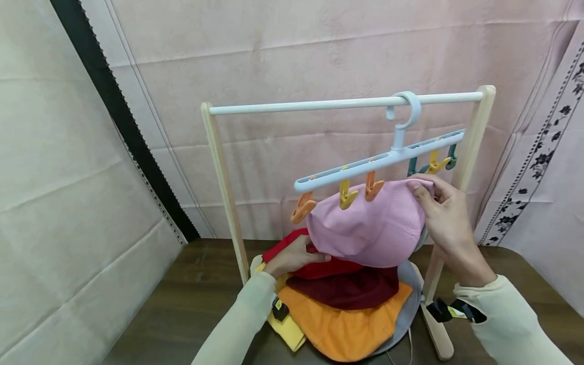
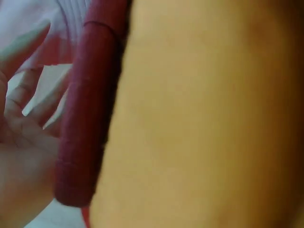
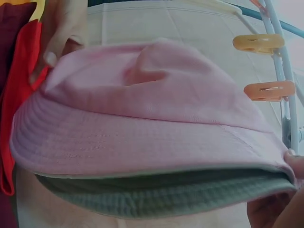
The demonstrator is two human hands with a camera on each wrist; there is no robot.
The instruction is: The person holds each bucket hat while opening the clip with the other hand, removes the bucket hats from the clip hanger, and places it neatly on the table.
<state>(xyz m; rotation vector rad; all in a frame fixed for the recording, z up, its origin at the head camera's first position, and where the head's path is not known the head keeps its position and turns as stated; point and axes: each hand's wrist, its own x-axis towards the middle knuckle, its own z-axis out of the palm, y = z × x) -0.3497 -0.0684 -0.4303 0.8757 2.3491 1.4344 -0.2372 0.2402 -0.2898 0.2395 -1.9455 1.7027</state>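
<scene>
A pink bucket hat point(image 1: 365, 223) with a grey-green lining point(image 3: 142, 194) is held up below the blue clip hanger point(image 1: 383, 158). My right hand point(image 1: 449, 218) pinches its brim at the right end, thumb on the near face. At the hat's lower left is my left hand point(image 1: 294, 258), its fingers extended and spread in the left wrist view, close by the pink cloth. Orange point(image 1: 303, 208) and yellow point(image 1: 347, 196) clips dangle from the hanger, overlapping the hat's top in the head view. Beneath lie a red hat point(image 1: 326, 268), a dark red hat point(image 1: 351, 290) and an orange hat point(image 1: 349, 324).
The hanger hooks over the white bar of a rack with wooden posts point(image 1: 223, 187). Green and yellow clips point(image 1: 436, 163) hang at its right end. Grey cloth point(image 1: 410, 304) and yellow cloth point(image 1: 289, 332) show around the pile on the dark wooden table point(image 1: 182, 304). Pale curtains stand behind.
</scene>
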